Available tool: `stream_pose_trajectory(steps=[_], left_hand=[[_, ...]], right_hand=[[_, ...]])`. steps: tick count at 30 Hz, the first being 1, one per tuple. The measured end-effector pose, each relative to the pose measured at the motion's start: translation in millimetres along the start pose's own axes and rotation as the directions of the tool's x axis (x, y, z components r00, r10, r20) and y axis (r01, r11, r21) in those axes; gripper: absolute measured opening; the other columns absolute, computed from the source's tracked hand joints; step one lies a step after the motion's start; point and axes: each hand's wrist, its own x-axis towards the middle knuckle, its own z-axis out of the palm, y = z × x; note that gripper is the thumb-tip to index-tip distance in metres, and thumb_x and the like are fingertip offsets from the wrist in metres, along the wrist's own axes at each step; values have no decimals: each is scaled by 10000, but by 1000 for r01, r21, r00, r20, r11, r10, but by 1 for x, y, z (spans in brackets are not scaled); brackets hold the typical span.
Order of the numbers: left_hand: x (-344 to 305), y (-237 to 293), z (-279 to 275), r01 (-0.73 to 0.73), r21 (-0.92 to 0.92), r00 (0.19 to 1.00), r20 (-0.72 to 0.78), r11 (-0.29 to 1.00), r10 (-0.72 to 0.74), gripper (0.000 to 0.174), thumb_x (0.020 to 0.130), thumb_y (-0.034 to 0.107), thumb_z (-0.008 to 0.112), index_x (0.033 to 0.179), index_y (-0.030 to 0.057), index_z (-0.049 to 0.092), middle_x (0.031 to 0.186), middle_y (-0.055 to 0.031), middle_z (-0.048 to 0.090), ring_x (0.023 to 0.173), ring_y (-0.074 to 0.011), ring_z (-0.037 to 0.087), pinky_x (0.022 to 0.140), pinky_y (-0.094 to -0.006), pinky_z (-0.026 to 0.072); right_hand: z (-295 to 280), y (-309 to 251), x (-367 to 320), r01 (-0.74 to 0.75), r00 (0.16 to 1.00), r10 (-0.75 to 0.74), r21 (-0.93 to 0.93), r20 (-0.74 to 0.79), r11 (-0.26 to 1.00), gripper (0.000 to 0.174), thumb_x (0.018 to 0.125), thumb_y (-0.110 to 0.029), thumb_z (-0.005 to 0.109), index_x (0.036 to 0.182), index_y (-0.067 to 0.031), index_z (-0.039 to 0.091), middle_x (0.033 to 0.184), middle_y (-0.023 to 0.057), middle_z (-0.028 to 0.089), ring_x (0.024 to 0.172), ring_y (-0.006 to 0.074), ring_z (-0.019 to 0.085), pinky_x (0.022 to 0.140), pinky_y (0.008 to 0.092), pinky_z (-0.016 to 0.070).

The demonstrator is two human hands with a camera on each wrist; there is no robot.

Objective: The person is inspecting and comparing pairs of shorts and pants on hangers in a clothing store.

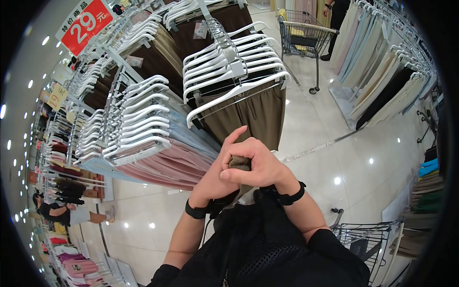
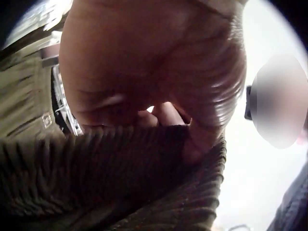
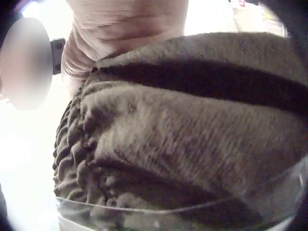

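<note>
Both hands meet in front of the chest around a pair of brown trousers (image 1: 240,161), bunched into a bundle. My right hand (image 1: 264,165) curls its fingers and thumb round the bundle. Pressed against its other side, my left hand (image 1: 213,173) has one finger pointing up and away. In the left wrist view, that hand's thumb hooks over the ribbed, elastic waistband (image 2: 96,163), with other fingertips behind it. The right wrist view is filled by folded brown cloth (image 3: 192,130) with a gathered edge along its left side. Most of the garment's length is hidden.
Just ahead stands a rack of white hangers (image 1: 234,71) holding brown trousers (image 1: 258,115). Pink trousers (image 1: 162,165) hang to its left. A shopping cart (image 1: 306,36) stands beyond, near a person in black; another cart (image 1: 366,239) is behind at right. More racks line the right side.
</note>
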Motion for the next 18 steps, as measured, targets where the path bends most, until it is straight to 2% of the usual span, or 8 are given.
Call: stream_pose_trajectory(steps=[2, 6, 8, 10, 12, 14, 15, 18], left_hand=[[-4, -12, 7, -62, -251, 996, -75, 966, 45, 656, 784, -27, 697, 1385, 16, 436, 1549, -131, 347, 1307, -231, 471, 1049, -353, 434], [-8, -21, 19, 48, -194, 996, -65, 980, -61, 500, 862, 8, 640, 1334, 0, 477, 1420, -126, 476, 1243, -198, 504, 1006, -345, 456], [-10, -25, 24, 61, -33, 984, -168, 998, -66, 391, 905, 69, 610, 1278, -7, 522, 1249, -93, 582, 1151, -176, 548, 960, -330, 470], [-1, -15, 22, 158, -106, 942, -281, 982, -182, 334, 921, 88, 588, 1240, 0, 547, 1190, -59, 613, 1076, -149, 573, 929, -316, 475], [2, -24, 18, 20, -376, 776, -578, 926, -252, 266, 951, 39, 539, 1214, 35, 577, 1120, -48, 634, 1003, -137, 601, 871, -304, 502], [3, -24, 6, -79, -572, 623, -668, 817, -408, 225, 1011, 98, 470, 1212, 56, 563, 1081, -60, 617, 958, -167, 611, 857, -314, 505], [3, -19, 0, -125, -615, 596, -674, 779, -436, 209, 1038, 148, 459, 1203, 63, 555, 1048, -58, 605, 951, -191, 607, 858, -349, 508], [3, -15, -8, -228, -640, 550, -706, 734, -445, 214, 1047, 180, 451, 1209, 76, 544, 1062, -56, 600, 990, -197, 597, 889, -367, 499]], right_hand=[[4, 3, 1, 89, 991, -102, -147, -88, 985, 141, 808, -120, 755, 781, -25, 654, 679, 41, 629, 604, 163, 557, 598, 272, 429], [-1, -3, 3, 91, 987, -133, -377, -88, 922, 130, 787, -115, 758, 809, -30, 662, 732, 36, 645, 724, 208, 594, 697, 297, 463], [-9, -5, 5, 177, 982, -189, -434, 15, 883, 277, 787, -162, 762, 1015, -43, 660, 986, 64, 649, 958, 227, 576, 853, 330, 461], [-12, -8, 2, 119, 984, -164, -409, -77, 905, 407, 791, -192, 764, 1141, -52, 611, 1116, 74, 598, 1042, 237, 537, 907, 345, 443], [-26, -8, -5, 33, 987, -100, -459, -123, 888, 714, 798, -293, 771, 1400, -74, 455, 1341, 86, 470, 1178, 248, 462, 973, 375, 428], [-32, -9, -13, -83, 969, -26, -420, -246, 904, 753, 792, -346, 778, 1413, -71, 452, 1327, 88, 475, 1175, 248, 459, 961, 378, 440], [-36, -11, -19, -82, 969, -27, -422, -245, 903, 753, 792, -346, 778, 1413, -71, 452, 1327, 88, 475, 1175, 248, 459, 961, 378, 440], [-42, -11, -33, -336, 941, 277, -419, -197, 844, 809, 805, -452, 785, 1397, -14, 450, 1333, 214, 542, 1188, 374, 549, 1026, 416, 448]])
